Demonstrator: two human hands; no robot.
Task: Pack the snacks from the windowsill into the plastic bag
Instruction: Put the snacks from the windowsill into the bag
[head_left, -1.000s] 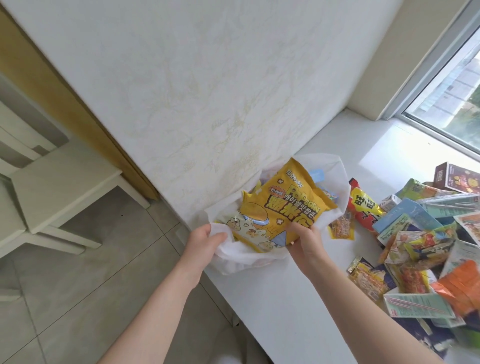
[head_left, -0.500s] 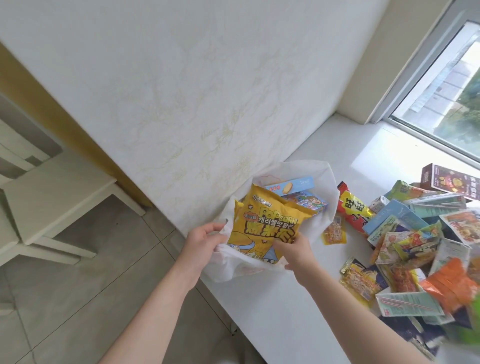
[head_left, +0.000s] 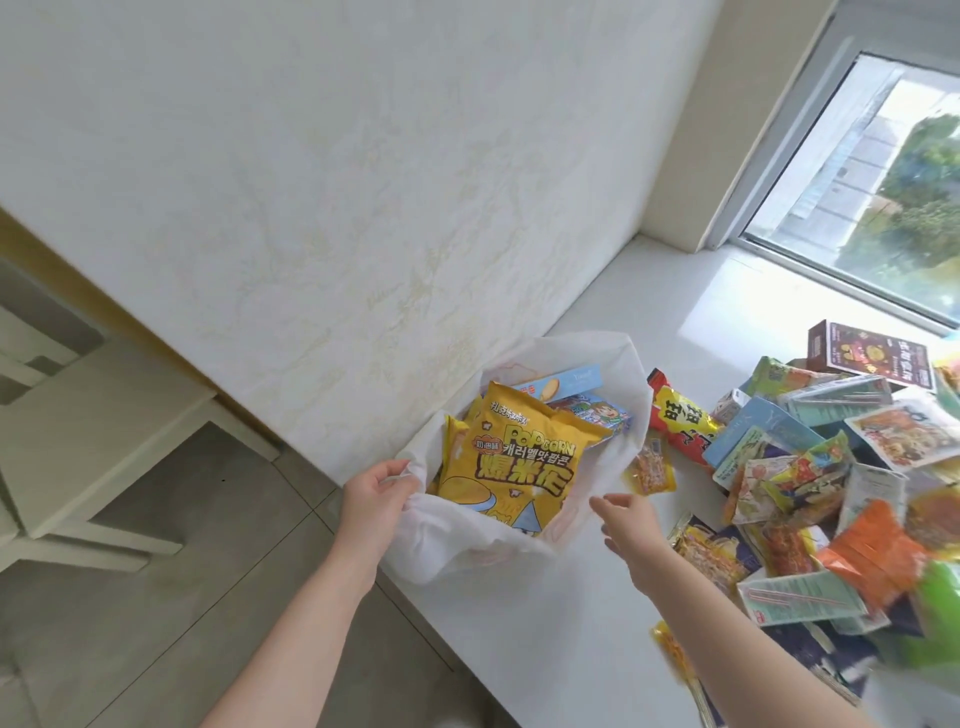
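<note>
A white plastic bag (head_left: 623, 410) lies open on the white windowsill (head_left: 561, 634), close to its left edge. A yellow popcorn bag (head_left: 519, 457) sits inside it, on top of a light blue biscuit box (head_left: 566, 382) and a blue cartoon packet (head_left: 597, 410). My left hand (head_left: 376, 501) grips the bag's near left rim. To the right of the bag my right hand (head_left: 631, 530) hovers over the sill with relaxed fingers, holding nothing. A heap of snack packets (head_left: 810, 467) covers the sill to the right.
A red packet (head_left: 678, 418) and a small yellow sachet (head_left: 649, 467) lie just right of the bag. A dark box (head_left: 872, 358) sits near the window (head_left: 883, 197). The wall rises behind the bag. White chairs (head_left: 78, 431) stand on the tiled floor at left.
My right hand has let go of the popcorn bag, which now rests deeper in the plastic bag, and has pulled back to the right. My left hand keeps its grip on the rim.
</note>
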